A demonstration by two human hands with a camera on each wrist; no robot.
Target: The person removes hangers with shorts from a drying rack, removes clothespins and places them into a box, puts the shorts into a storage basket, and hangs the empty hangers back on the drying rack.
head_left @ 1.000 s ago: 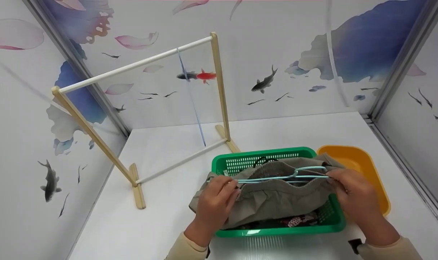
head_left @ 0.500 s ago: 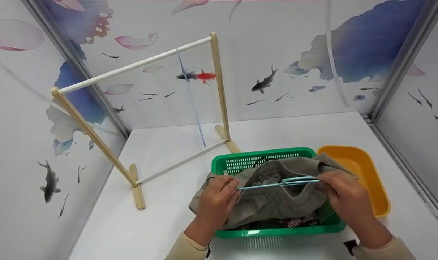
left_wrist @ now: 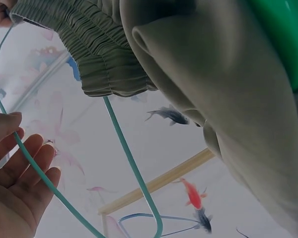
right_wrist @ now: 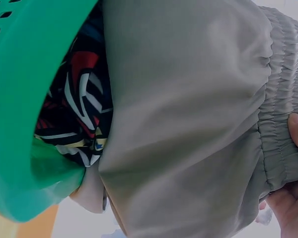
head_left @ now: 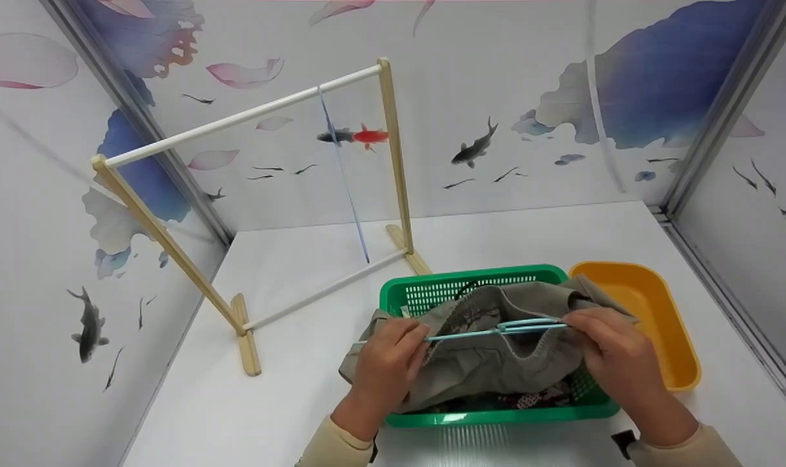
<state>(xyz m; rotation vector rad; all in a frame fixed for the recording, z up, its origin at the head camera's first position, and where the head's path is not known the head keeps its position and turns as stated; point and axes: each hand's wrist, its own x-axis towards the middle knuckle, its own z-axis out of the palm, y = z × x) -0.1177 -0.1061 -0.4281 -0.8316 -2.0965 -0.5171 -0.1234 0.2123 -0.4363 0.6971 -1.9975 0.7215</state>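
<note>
Grey-green elastic-waist pants [head_left: 471,376] lie bunched over the green basket [head_left: 497,418]. In the head view, a light-blue clothes hanger [head_left: 464,335] lies across their open waist. My left hand [head_left: 390,370] pinches the hanger on its left; in the left wrist view, thumb and fingers of that hand [left_wrist: 15,183] are on either side of the hanger's wire [left_wrist: 131,158], part of which passes behind the waistband [left_wrist: 104,54]. At the waist's right side is my right hand [head_left: 617,353]. In the right wrist view, that hand [right_wrist: 290,208] grips the gathered waistband [right_wrist: 283,94], thumb in front.
A wooden rack with a white top bar [head_left: 250,115] stands at the back left, a blue hanger [head_left: 344,168] on it. Right of the basket sits a yellow tray [head_left: 678,337]. Patterned dark clothing [right_wrist: 82,94] is in the basket.
The hanger has tilted, its hook end dropping toward the waist opening and shifting left. My right hand has moved slightly left with the waistband. My left hand stays nearly in place.
</note>
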